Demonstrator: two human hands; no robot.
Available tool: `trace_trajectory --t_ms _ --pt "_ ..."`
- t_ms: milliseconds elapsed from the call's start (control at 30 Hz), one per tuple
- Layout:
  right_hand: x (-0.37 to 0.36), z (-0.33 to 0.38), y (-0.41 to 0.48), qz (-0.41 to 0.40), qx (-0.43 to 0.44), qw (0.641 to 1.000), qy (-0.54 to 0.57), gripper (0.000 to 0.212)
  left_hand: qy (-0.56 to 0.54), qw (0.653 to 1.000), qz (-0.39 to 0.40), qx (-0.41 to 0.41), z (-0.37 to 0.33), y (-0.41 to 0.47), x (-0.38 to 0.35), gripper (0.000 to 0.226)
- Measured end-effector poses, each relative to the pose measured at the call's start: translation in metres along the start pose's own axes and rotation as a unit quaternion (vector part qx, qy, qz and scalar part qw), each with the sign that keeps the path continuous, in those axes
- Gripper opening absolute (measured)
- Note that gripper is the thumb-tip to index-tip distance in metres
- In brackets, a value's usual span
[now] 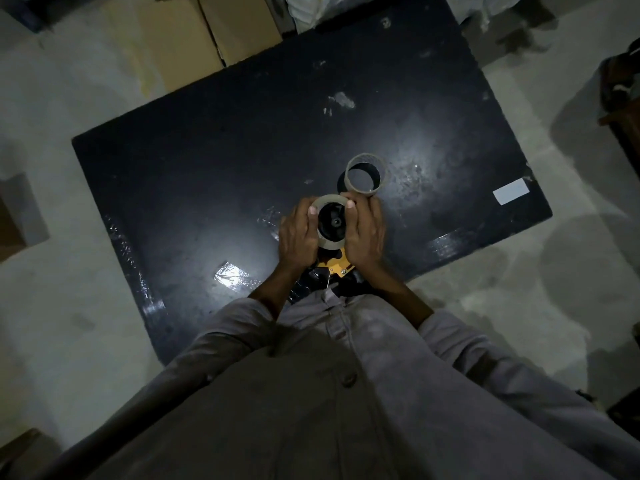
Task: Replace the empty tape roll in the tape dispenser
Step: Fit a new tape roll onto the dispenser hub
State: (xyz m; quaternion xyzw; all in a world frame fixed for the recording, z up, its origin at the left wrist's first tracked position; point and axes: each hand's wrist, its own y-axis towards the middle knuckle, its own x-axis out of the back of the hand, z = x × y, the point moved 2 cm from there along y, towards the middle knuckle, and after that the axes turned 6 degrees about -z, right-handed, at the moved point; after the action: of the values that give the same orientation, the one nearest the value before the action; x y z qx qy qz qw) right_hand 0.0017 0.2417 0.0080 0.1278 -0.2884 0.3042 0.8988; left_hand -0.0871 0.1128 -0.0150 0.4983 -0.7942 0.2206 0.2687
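Note:
A tape roll (327,201) with a grey-brown rim sits around the black hub of the yellow tape dispenser (337,265), near the front edge of the black table (207,161). My left hand (298,233) grips the roll's left side, thumb on its rim. On the right side my right hand (365,233) does the same, thumb on top. The dispenser's body is mostly hidden under my hands. An empty cardboard core (366,174) stands on its end just beyond my right hand, apart from it.
A white label (510,196) lies at the table's right edge. Bits of clear tape (230,273) stick to the table front left. Cardboard boxes (194,36) stand on the floor beyond the far left corner. Dark furniture (620,95) is at the right.

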Motion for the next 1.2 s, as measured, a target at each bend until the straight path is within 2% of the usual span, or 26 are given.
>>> trace_trajectory --t_ms 133,200,267,333,433,533,733,867,1067,1200 --pt "0.014 0.016 0.010 0.092 -0.049 0.992 -0.068 0.047 0.017 1.000 -0.009 0.010 0.001 -0.005 0.000 0.038" --pt "0.017 0.016 0.019 0.153 -0.086 0.982 -0.064 0.042 0.039 0.999 -0.017 0.006 -0.002 -0.006 0.001 0.041" --pt "0.016 0.014 0.023 0.187 -0.126 0.974 -0.031 0.047 0.064 0.998 -0.022 0.000 -0.001 -0.005 0.000 0.045" --pt "0.015 0.015 0.027 0.177 -0.157 0.971 0.008 0.060 0.077 0.997 -0.027 0.000 0.002 -0.005 -0.002 0.048" --pt "0.020 0.030 0.032 0.184 -0.174 0.967 0.034 0.047 0.071 0.996 -0.047 0.016 0.003 -0.005 0.000 0.053" --pt "0.027 0.032 0.031 0.184 -0.165 0.968 0.034 0.045 0.068 0.996 -0.053 -0.002 -0.003 -0.006 0.002 0.051" --pt "0.039 0.029 0.025 0.143 -0.086 0.986 -0.022 0.042 0.108 0.991 -0.064 -0.040 -0.014 -0.006 0.002 0.041" --pt "0.024 0.009 0.016 0.117 -0.086 0.989 -0.028 0.044 0.143 0.987 -0.051 -0.054 -0.016 -0.005 0.001 0.042" --pt "0.015 -0.003 0.007 0.081 -0.087 0.993 0.024 0.043 0.168 0.983 -0.030 -0.068 -0.016 -0.004 -0.002 0.039" --pt "0.007 -0.002 0.005 0.062 -0.083 0.993 0.056 0.043 0.164 0.985 -0.010 -0.048 -0.016 -0.001 0.000 0.037"
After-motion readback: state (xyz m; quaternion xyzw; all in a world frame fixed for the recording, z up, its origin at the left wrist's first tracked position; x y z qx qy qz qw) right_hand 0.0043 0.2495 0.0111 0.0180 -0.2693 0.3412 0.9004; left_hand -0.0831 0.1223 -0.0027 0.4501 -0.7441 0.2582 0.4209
